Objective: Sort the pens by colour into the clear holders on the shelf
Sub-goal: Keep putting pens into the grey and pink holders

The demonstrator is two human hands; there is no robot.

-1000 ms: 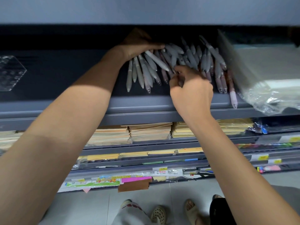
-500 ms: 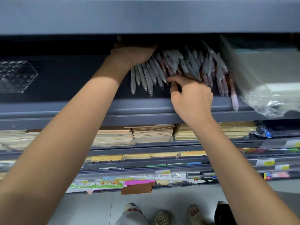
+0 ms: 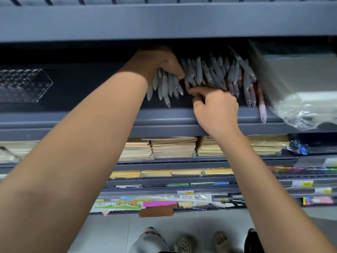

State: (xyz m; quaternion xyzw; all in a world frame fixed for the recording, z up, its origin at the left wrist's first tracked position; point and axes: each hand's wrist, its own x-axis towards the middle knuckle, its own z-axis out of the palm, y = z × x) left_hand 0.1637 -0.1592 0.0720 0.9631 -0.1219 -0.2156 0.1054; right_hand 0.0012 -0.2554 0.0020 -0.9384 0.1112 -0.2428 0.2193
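Head view: left hand [image 3: 162, 64] fingers clasped bundle of grey plastic pens [image 3: 165, 86]; right hand [image 3: 217, 108] fingers curled in loose pile [image 3: 215, 73], grasp unclear; clear faceted holder [image 3: 23, 84] showed no pens; sorting barely started.

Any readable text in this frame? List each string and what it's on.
"No.4734": red print on the white tag at the lowest shelf's front edge.
Line under it on that tag: too small to read.
Yellow price stickers on the shelf edges: blurred, unreadable.
On the grey pens: nothing legible.
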